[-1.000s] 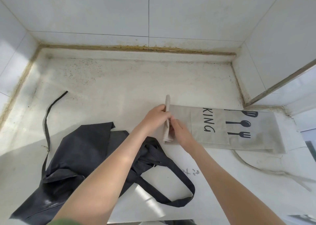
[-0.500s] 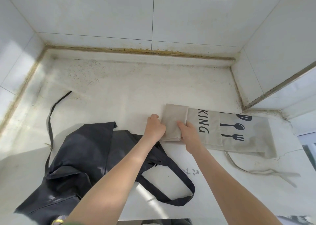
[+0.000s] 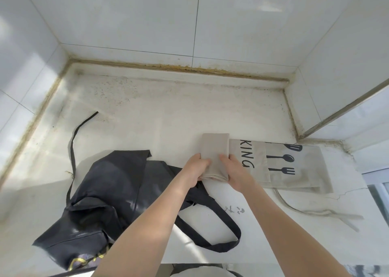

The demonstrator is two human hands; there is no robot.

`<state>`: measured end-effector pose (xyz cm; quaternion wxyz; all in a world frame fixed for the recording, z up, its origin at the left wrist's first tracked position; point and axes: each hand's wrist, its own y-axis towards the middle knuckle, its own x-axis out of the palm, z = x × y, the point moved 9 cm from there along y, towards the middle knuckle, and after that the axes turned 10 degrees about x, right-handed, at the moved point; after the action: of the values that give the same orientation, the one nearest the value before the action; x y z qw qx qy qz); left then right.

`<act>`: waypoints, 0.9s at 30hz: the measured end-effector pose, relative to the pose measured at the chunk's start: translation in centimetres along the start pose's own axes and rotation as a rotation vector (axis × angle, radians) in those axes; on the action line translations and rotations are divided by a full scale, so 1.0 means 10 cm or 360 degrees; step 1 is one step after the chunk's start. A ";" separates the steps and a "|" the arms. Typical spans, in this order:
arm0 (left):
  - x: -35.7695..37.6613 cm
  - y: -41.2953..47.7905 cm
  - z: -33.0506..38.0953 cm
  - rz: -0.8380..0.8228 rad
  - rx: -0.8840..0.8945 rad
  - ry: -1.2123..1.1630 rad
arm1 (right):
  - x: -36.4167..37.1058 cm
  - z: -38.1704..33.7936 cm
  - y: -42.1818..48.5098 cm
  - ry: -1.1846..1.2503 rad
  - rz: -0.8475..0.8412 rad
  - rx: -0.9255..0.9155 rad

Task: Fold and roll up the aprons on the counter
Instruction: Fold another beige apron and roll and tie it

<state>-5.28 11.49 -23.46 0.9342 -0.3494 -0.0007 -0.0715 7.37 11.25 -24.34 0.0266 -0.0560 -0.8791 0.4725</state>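
Note:
A beige apron [image 3: 294,167] printed with "KING" and black utensils lies folded into a long strip on the white counter [image 3: 168,112], right of centre. Its left end is turned over into a flat roll [image 3: 214,148]. My left hand [image 3: 194,168] grips the near left edge of that roll, thumb on top. My right hand [image 3: 235,170] holds the roll's near right edge, thumb pressing the cloth. A crumpled black apron [image 3: 101,192] lies at the left, partly under my left forearm, its strap loop [image 3: 223,241] reaching toward the counter's front.
White tiled walls close the counter at the back, left and right. A beige apron tie [image 3: 315,212] trails across the counter at the right. A thin black tie [image 3: 73,142] runs toward the back left. The counter's front edge [image 3: 273,265] is close below.
The raised beige flap has been laid down flat over the strip, and the roll now reaches further right, covering more of the lettering. Both hands shifted right with it.

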 end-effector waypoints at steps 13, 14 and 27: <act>0.19 -0.12 0.33 -0.0198 0.0251 0.0349 | -0.15 -0.26 -0.13 -0.0891 0.0467 -0.0664; 0.22 -0.13 0.36 -0.0210 0.0267 0.0331 | -0.11 -0.23 -0.11 -0.0793 0.0301 -0.0554; 0.44 -0.16 0.44 -0.0331 0.0492 0.0848 | 0.20 -0.18 -0.08 -0.0138 -0.0616 -0.0266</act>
<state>-0.93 12.58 -18.85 0.9313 -0.1703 0.1972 -0.2547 5.47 12.54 -22.67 0.0741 0.1323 -0.9100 0.3859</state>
